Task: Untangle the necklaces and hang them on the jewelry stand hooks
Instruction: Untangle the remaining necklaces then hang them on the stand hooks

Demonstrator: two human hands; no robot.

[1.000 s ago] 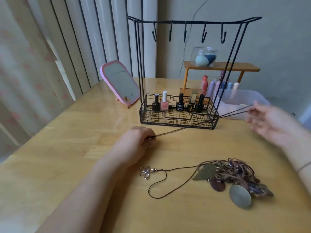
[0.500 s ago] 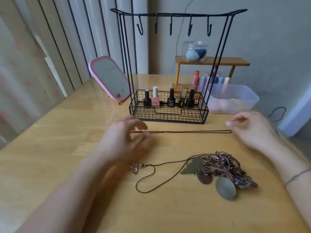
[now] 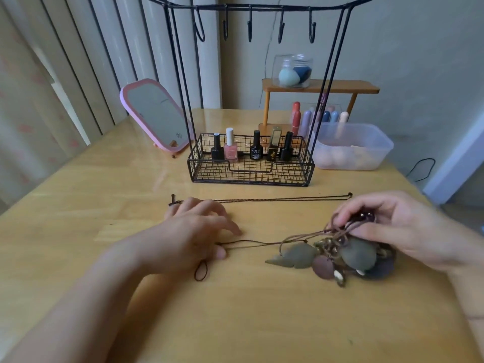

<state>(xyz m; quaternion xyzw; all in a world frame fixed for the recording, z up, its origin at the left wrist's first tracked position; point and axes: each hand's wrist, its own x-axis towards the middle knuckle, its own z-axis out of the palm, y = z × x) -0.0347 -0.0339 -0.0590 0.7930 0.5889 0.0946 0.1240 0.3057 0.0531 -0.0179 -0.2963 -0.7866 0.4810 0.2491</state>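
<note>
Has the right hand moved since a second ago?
Yes. The right hand left the straight cord in front of the stand and came nearer, onto the tangle.

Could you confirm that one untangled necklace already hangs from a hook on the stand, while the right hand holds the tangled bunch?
Not quite: in the head view the hooks are all bare. The untangled necklace lies stretched out on the table in front of the stand. The right hand does hold the tangled bunch.
</note>
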